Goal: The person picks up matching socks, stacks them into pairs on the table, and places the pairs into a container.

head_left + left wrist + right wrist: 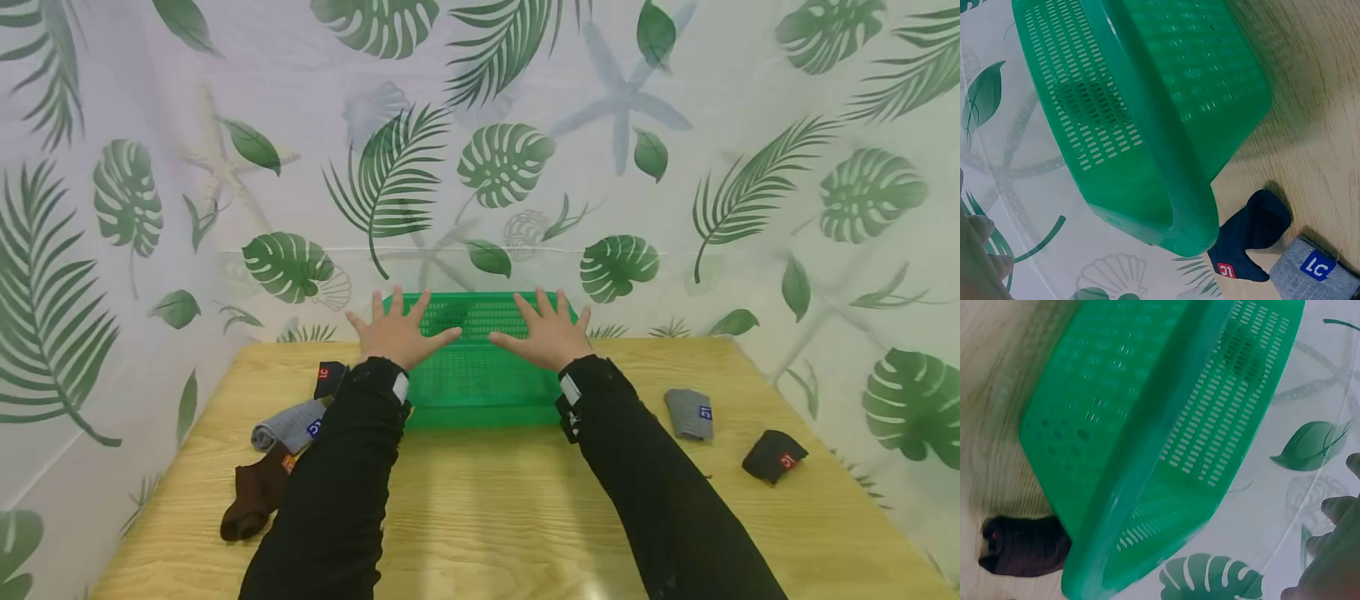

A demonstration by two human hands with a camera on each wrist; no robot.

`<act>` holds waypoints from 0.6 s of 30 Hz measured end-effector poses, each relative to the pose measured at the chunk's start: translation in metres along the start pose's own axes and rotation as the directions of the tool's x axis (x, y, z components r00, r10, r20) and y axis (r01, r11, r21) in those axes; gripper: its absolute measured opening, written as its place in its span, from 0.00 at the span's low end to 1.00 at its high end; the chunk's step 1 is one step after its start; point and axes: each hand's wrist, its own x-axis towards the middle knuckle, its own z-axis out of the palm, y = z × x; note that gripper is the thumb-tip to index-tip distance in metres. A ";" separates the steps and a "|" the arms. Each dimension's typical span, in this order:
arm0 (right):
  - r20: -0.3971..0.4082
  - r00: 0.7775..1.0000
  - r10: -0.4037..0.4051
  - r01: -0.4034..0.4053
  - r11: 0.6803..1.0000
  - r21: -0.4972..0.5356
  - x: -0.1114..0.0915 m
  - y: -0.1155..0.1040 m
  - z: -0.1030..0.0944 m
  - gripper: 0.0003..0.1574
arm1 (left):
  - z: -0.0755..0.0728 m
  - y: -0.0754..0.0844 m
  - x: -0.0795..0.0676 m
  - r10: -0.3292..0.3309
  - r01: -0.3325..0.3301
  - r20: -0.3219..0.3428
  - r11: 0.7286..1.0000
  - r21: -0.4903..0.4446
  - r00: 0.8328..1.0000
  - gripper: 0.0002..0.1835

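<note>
A green plastic basket (480,415) with slotted walls stands at the back of the table. My left hand (396,337) is held over its left side, fingers spread and palm down, holding nothing. Over the right side, my right hand (551,335) has its fingers spread the same way and is likewise bare. To the left of the basket lie a dark sock (1250,234) with a red label, a grey sock (288,423) with a blue label and a brown sock (255,492). In the right wrist view, a dark folded sock (1025,545) lies close beside the basket.
On the right of the wooden table (480,517) lie a grey folded sock (688,414) with a blue label and a black folded sock (772,456) with a red label. A leaf-patterned sheet (480,225) hangs behind the table and along both sides.
</note>
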 end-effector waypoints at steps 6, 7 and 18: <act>0.029 0.999 -0.046 0.046 0.999 0.024 0.002 -0.005 0.006 0.53 | 0.004 -0.007 0.001 0.079 -0.079 0.005 0.997 0.017 0.997 0.47; 0.034 0.998 -0.054 0.053 0.998 0.028 0.001 -0.007 0.007 0.53 | 0.002 -0.008 0.000 0.095 -0.095 0.010 0.995 0.016 0.995 0.47; -0.083 0.955 -0.286 0.294 0.950 0.109 -0.034 -0.026 0.049 0.33 | 0.018 -0.048 -0.078 0.549 -0.525 -0.057 0.820 0.228 0.834 0.28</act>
